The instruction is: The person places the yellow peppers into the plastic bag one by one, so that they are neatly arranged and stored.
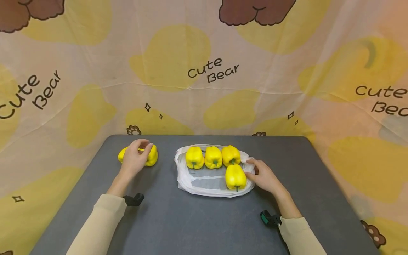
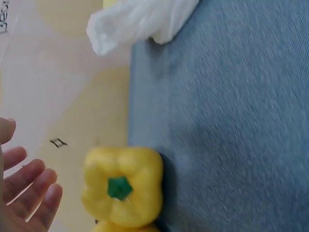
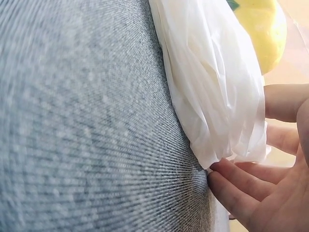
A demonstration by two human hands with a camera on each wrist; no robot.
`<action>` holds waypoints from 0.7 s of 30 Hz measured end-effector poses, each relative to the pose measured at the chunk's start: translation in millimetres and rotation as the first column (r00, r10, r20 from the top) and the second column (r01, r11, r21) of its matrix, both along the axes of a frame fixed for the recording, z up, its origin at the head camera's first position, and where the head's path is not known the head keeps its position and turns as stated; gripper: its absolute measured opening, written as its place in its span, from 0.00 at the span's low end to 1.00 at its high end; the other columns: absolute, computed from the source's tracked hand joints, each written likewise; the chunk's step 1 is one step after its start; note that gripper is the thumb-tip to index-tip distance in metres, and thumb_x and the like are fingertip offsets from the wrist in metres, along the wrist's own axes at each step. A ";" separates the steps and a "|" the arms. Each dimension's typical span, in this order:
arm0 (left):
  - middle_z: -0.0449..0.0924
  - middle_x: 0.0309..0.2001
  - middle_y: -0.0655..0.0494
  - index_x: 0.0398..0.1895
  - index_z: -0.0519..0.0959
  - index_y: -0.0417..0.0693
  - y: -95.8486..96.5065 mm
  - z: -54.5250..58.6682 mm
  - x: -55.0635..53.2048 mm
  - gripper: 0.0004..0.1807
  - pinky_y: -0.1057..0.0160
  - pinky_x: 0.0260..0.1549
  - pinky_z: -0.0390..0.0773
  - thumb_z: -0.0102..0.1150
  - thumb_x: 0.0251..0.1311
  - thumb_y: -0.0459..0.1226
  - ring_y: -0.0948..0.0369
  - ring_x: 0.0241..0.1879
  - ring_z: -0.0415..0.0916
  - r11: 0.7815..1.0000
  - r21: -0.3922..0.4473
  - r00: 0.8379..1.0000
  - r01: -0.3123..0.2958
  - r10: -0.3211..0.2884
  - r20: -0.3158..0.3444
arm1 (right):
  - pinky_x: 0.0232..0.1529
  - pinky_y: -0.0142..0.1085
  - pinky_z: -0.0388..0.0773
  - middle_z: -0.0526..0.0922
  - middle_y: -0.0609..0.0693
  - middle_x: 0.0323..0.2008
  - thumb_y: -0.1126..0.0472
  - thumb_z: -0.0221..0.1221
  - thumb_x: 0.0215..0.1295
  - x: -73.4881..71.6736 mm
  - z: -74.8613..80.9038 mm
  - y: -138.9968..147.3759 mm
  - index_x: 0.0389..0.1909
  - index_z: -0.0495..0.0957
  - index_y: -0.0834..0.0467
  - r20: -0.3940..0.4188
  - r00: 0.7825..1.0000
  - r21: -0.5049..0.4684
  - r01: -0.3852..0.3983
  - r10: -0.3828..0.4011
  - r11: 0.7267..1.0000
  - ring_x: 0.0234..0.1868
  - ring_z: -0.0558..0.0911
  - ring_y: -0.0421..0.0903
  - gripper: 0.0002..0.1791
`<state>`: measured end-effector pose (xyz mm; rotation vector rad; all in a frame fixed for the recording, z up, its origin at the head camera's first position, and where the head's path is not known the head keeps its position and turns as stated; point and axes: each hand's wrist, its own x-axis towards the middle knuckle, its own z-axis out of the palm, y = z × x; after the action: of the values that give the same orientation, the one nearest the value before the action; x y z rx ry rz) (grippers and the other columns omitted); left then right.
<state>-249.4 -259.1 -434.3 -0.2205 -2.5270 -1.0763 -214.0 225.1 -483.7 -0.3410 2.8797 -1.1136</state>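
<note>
Left hand [image 1: 133,161] loose by yellow bell pepper [image 2: 142,166], stem [image 2: 119,188] seen only from left wrist; right hand [image 1: 266,177] pinched on plastic bag [image 1: 184,180].

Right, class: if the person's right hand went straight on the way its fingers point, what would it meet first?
The right hand would first meet the white plastic bag, which it touches now; beyond that, probably the nearest yellow bell pepper, though depth is unclear.
</note>
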 end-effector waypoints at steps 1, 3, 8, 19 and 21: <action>0.78 0.50 0.41 0.56 0.78 0.34 -2.1 -1.5 -1.1 0.22 0.43 0.51 0.79 0.57 0.74 0.46 0.46 0.50 0.76 1.000 -0.003 1.000 -0.009 0.009 0.000 | 0.47 0.48 0.75 0.75 0.65 0.57 0.53 0.65 0.67 -0.2 0.2 0.2 0.66 0.73 0.64 0.002 1.000 0.000 0.002 -0.002 1.000 0.47 0.74 0.56 0.31; 0.78 0.50 0.40 0.56 0.78 0.34 -5.9 -4.8 -2.7 0.22 0.43 0.52 0.78 0.56 0.74 0.46 0.45 0.51 0.75 1.000 -0.012 1.000 -0.024 0.024 0.003 | 0.46 0.48 0.75 0.75 0.65 0.56 0.53 0.64 0.67 -0.7 0.6 0.3 0.66 0.73 0.64 0.001 1.000 0.003 -0.001 0.001 1.000 0.46 0.74 0.56 0.31; 0.78 0.50 0.38 0.56 0.78 0.34 -13.0 -13.2 -6.0 0.22 0.42 0.53 0.76 0.57 0.73 0.46 0.44 0.51 0.75 0.997 -0.040 0.998 -0.062 0.062 -0.002 | 0.45 0.46 0.74 0.75 0.64 0.55 0.54 0.64 0.67 0.0 0.0 0.1 0.66 0.73 0.64 0.003 1.000 0.000 0.000 0.000 1.000 0.46 0.74 0.56 0.31; 0.76 0.51 0.36 0.57 0.77 0.32 -17.4 -23.7 -11.2 0.22 0.41 0.56 0.71 0.64 0.67 0.39 0.41 0.53 0.72 0.990 -0.101 0.993 -0.100 0.106 0.060 | 0.49 0.49 0.75 0.74 0.65 0.59 0.54 0.64 0.67 -0.3 -1.2 0.0 0.67 0.73 0.64 0.005 1.000 -0.007 -0.001 0.001 1.000 0.48 0.74 0.56 0.31; 0.76 0.52 0.37 0.57 0.77 0.32 -17.0 -25.0 -12.2 0.22 0.41 0.57 0.71 0.66 0.66 0.38 0.42 0.53 0.72 0.988 -0.110 0.991 -0.105 0.113 0.072 | 0.49 0.49 0.75 0.75 0.65 0.58 0.54 0.64 0.67 -0.7 -1.6 0.5 0.67 0.73 0.64 -0.003 1.000 -0.006 -0.004 0.004 1.000 0.48 0.74 0.56 0.31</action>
<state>-261.6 -276.1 -459.3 -0.0691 -2.6349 -0.9272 -214.7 225.6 -485.3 -0.3494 2.8778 -1.1225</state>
